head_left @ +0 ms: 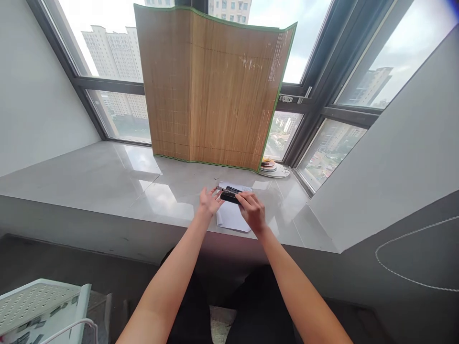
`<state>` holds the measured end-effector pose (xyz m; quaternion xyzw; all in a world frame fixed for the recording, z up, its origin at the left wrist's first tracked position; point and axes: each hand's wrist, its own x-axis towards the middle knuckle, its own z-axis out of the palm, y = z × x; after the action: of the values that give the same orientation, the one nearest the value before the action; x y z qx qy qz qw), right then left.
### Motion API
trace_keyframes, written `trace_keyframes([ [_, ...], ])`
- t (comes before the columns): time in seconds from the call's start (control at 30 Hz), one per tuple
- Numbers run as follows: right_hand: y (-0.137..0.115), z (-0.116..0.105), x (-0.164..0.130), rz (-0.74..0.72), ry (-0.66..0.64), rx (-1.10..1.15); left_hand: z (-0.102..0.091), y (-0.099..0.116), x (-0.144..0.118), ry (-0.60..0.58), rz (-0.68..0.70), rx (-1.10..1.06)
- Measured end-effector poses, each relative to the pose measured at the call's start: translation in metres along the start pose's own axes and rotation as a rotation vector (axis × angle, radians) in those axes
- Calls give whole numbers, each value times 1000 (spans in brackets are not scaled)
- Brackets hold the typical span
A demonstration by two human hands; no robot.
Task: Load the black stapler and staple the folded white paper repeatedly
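Observation:
A black stapler is held over a white sheet of paper that lies on the grey stone windowsill. My right hand grips the stapler from the right side. My left hand is at the stapler's left end with its fingers spread, touching or almost touching its tip. Both forearms reach in from below, over my dark-clothed lap.
A bamboo mat with green edging stands upright against the window behind the paper. A small stack of plates sits at the mat's right foot. A white perforated object is at the lower left; grey walls flank the sill.

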<state>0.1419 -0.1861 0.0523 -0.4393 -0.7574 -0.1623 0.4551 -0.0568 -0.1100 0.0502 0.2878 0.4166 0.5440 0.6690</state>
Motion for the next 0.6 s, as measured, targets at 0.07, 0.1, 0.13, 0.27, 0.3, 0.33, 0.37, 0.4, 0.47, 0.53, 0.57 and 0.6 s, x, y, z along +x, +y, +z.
trace_keyframes([
  [0.07, -10, -6, 3, -129, -26, -51, 8, 4, -3, -69, -105, -224],
  [0.1, -13, -9, 5, -173, -32, -67, 11, 5, -4, -72, -121, -272],
  [0.13, -14, -11, 6, -212, -38, -76, 13, 7, -5, -66, -125, -287],
  [0.27, -14, -14, 5, -307, -47, -76, 16, 7, 0, -5, -76, -231],
  [0.3, -13, -14, 3, -292, -46, -70, 14, 6, 3, 15, -57, -207],
  [0.33, -12, -13, 1, -249, -37, -59, 11, 4, 6, 38, -38, -175],
  [0.37, -11, -11, -1, -175, -22, -43, 7, 2, 9, 63, -19, -136],
  [0.4, -8, -7, -3, -72, 4, -24, 1, -1, 11, 92, 1, -90],
  [0.47, 0, 4, -7, 185, 66, 27, -11, -9, 13, 143, 55, 14],
  [0.53, 13, 19, -10, 455, 94, 96, -22, -16, 11, 161, 124, 117],
  [0.57, 20, 27, -11, 568, 86, 136, -26, -19, 9, 152, 158, 160],
  [0.6, 27, 35, -12, 662, 65, 174, -29, -21, 8, 134, 187, 195],
])
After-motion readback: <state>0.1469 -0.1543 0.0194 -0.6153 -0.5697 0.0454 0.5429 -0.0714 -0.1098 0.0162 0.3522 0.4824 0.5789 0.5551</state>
